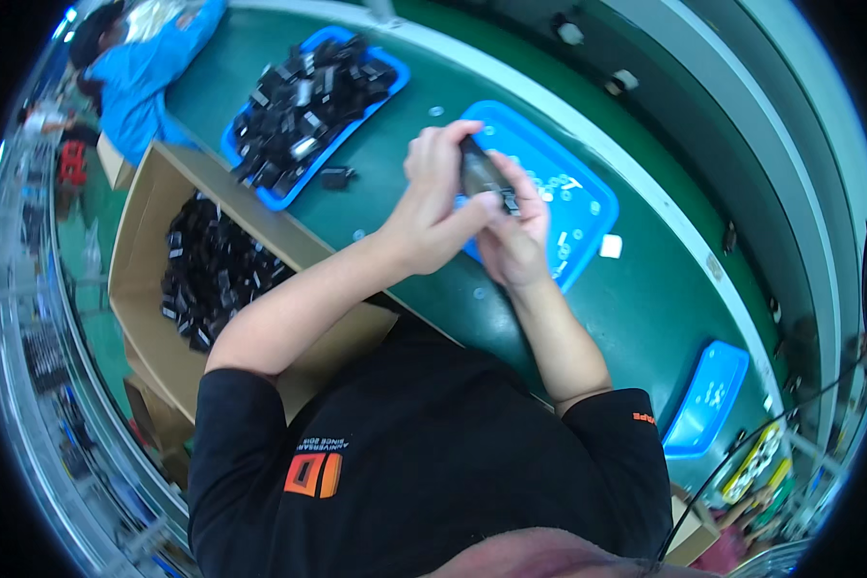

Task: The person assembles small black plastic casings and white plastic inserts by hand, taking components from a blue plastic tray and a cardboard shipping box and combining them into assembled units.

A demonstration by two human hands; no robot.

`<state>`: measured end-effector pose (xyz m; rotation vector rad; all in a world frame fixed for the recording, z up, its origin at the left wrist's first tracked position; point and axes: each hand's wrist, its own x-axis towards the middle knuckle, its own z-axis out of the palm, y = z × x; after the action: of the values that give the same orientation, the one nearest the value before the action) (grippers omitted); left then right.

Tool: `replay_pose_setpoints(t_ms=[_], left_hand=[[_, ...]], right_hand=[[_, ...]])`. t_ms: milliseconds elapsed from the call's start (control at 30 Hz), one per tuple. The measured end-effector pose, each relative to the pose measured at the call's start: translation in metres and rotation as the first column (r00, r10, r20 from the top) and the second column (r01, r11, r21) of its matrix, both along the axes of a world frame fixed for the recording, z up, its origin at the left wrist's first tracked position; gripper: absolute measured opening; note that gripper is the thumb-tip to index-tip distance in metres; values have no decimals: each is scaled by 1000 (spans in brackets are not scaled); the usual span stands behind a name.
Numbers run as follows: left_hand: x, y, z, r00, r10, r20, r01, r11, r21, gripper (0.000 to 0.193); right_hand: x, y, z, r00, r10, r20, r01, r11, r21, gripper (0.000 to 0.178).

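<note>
Both my hands hold a dark, oblong black plastic part (482, 173) above the near-left side of a blue tray (597, 226). My left hand (435, 193) grips it from the left, with the index finger at its far end and the thumb reaching toward its near end. From the right, my right hand (518, 236) has its fingers wrapped along the other side. Small metallic detail shows at the part's near end, though blur hides its exact form. Several small clear rings and white bits lie in the tray beneath my hands.
A second blue tray (391, 89) is heaped with black parts, and one loose black part (337, 177) lies beside it. More fill a cardboard box (140, 226) at my left. A small blue tray (686, 438) sits at right. A co-worker in blue (144, 87) is at far left.
</note>
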<state>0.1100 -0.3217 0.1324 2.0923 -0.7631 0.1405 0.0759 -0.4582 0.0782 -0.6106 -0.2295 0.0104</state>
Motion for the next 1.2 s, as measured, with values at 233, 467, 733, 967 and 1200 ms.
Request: replay_pose_setpoints(t_ms=[233,467,733,967,1200], left_hand=[[9,-4,-27,997,26,-66,-29,999,-39,76],[0,16,-36,982,40,183,-80,974,214,86],[-12,0,-22,990,127,57,-134,980,147,69],[-14,81,42,928,183,325,-153,981,-116,41],[-47,284,-27,527,748,404,-790,606,-94,13]], right_hand=[[34,-49,9,998,40,42,-30,975,-218,53],[112,-250,-4,779,-430,456,140,-589,-796,44],[111,-282,21,808,-574,133,-434,-732,-526,63],[231,-269,-68,595,-780,196,-320,-453,-832,68],[245,-284,-94,612,-735,291,-164,-478,-863,62]])
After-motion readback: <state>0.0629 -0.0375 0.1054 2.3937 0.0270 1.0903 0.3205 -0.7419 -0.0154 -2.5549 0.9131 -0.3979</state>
